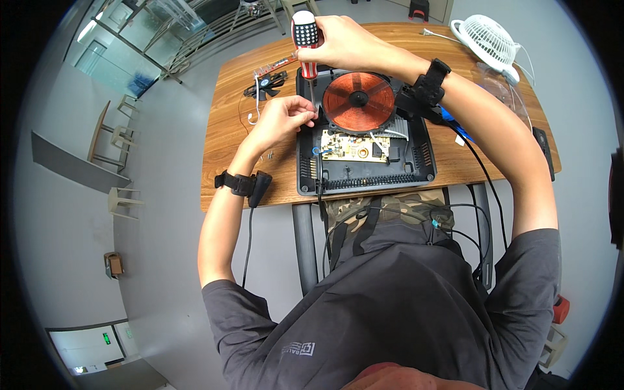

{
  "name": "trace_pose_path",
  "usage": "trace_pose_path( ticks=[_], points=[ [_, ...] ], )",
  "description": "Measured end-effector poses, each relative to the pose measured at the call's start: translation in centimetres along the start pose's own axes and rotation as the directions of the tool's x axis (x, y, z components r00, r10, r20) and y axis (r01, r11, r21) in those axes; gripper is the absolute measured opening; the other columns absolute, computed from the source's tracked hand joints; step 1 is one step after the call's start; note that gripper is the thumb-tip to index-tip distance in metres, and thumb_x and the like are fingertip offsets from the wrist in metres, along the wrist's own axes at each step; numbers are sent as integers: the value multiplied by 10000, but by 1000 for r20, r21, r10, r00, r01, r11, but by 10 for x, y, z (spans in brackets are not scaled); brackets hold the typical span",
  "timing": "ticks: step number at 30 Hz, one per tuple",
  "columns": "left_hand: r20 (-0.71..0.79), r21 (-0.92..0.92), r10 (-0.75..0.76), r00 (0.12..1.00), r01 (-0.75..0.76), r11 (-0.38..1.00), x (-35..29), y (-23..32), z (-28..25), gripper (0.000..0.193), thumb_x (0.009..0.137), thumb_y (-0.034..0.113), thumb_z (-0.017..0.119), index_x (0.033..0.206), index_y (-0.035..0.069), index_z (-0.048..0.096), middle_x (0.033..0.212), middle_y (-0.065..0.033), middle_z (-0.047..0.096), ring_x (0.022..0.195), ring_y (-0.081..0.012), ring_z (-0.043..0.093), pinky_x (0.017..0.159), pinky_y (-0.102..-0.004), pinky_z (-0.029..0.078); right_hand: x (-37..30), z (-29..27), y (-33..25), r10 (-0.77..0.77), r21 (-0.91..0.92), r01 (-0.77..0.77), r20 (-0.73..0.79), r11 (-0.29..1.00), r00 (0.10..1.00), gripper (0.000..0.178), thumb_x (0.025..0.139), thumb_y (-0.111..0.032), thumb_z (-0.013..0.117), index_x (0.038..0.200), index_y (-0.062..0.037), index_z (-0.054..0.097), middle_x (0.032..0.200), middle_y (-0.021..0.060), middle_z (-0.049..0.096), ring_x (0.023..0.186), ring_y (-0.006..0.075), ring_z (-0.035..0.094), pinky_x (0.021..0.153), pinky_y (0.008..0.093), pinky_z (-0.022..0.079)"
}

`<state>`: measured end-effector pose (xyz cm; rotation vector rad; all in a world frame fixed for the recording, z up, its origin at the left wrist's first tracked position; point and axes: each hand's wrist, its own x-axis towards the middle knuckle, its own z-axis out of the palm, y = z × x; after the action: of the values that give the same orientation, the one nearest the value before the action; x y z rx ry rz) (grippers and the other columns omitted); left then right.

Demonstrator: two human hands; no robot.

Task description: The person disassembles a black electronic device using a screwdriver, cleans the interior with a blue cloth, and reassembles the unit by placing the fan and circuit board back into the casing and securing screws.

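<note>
My right hand (344,43) is closed round the handle of a red, black and white screwdriver (305,39), held upright with its shaft pointing down. The tip reaches the left side of an opened induction cooker's black housing (364,185). Close beside the shaft, the fingers of my left hand (287,121) are pinched at the housing's left edge; what they hold, if anything, is hidden. Inside the housing sit a round copper coil (374,97) with a dark centre and, nearer me, a pale circuit board (354,145) with wires.
Left of the housing lie a small black fan (268,83), a white cable (255,104) and some small screws (270,156). A white desk fan (486,42) stands far right, near clear plastic and a blue item (450,116). Black cables (484,172) hang from my wrist straps.
</note>
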<state>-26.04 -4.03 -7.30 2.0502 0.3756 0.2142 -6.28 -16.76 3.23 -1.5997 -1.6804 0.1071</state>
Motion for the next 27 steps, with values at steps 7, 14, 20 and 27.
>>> trace_pose_path(
  ticks=[7, 14, 20, 27],
  points=[
    [0, -109, -28, 1000, 28, 994, 0, 3, 0, 130, 975, 64, 661, 1058, -35, 655, 999, -107, 754, 915, -139, 736, 752, -254, 588, 2, 6, 5, -34, 12, 34, -32, 999, 999, 450, 798, -401, 739, 931, 25, 684, 826, 185, 722, 775, 283, 716, 763, 385, 556],
    [23, -167, -41, 999, 44, 985, -1, 3, 2, 124, 976, 54, 656, 1056, -39, 635, 1028, -131, 742, 933, -159, 733, 772, -270, 595, 4, 11, 8, -60, 26, 60, -30, 998, 998, 448, 797, -387, 737, 953, 28, 673, 830, 185, 722, 776, 289, 718, 757, 378, 559],
    [5, -174, -45, 999, 46, 984, -1, 0, 3, 121, 977, 50, 652, 1056, -40, 632, 1037, -137, 739, 936, -167, 732, 776, -273, 595, 3, 14, 10, -78, 54, 79, -22, 995, 997, 435, 799, -375, 740, 931, 29, 647, 812, 169, 716, 756, 275, 712, 737, 366, 558],
    [-15, -247, -42, 999, 37, 968, -2, 4, 5, 241, 973, 59, 672, 1174, -45, 589, 1045, -142, 736, 942, -171, 732, 778, -275, 594, 0, 13, 7, -59, 48, 61, -39, 997, 997, 401, 806, -349, 756, 942, 16, 659, 819, 157, 721, 745, 259, 712, 727, 365, 559]
  ],
)
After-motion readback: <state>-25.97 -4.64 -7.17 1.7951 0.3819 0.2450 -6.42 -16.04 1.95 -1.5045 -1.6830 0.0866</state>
